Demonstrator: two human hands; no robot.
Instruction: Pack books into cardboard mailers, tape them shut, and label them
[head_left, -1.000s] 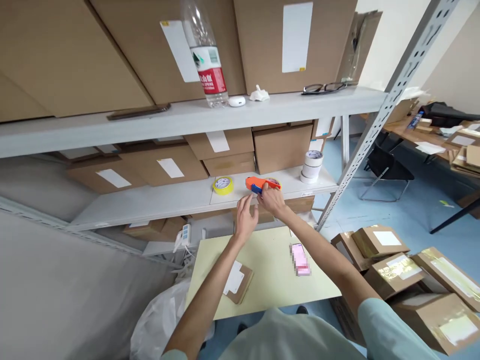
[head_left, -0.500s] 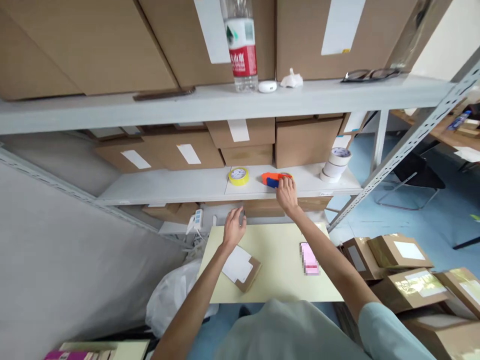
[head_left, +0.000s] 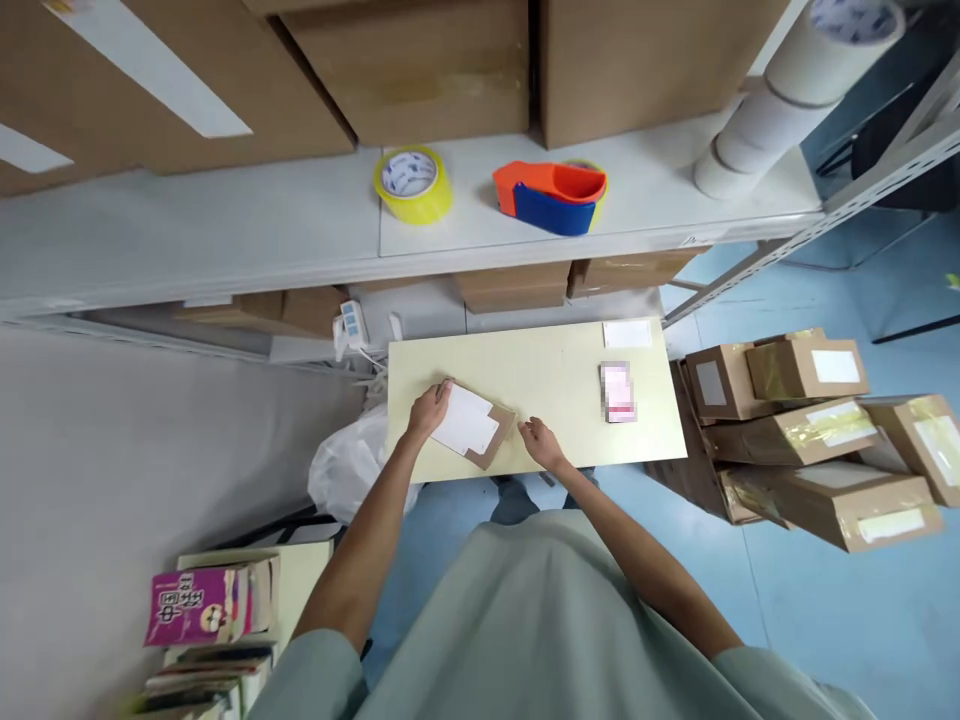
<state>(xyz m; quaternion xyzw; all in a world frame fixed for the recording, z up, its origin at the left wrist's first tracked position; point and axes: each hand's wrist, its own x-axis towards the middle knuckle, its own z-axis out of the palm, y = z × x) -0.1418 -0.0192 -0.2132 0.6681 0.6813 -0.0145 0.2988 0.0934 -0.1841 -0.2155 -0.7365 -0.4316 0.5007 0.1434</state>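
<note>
A small flat cardboard package [head_left: 500, 440] with white paper labels [head_left: 463, 418] on its top lies at an angle on the pale yellow table. My left hand [head_left: 430, 410] is closed on its upper left corner, thumb over the top. Close by the package's right corner, my right hand [head_left: 541, 442] has its fingers curled together. What they pinch, if anything, is too small to make out. An orange and blue tape dispenser [head_left: 553, 200] rests on the shelf above, beside a roll of yellow tape [head_left: 416, 190].
A phone [head_left: 617, 392] and a white paper [head_left: 627, 334] are at the right of the table [head_left: 555, 370]. Taped cardboard boxes [head_left: 810, 430] are piled on the right. White tape rolls [head_left: 780, 110] are stacked on the shelf. A white plastic bag [head_left: 341, 465] and books [head_left: 199, 605] are at left.
My right hand has left the tape dispenser on the shelf and come down beside the package. My left hand has lowered onto the package's corner. The view has tilted downward.
</note>
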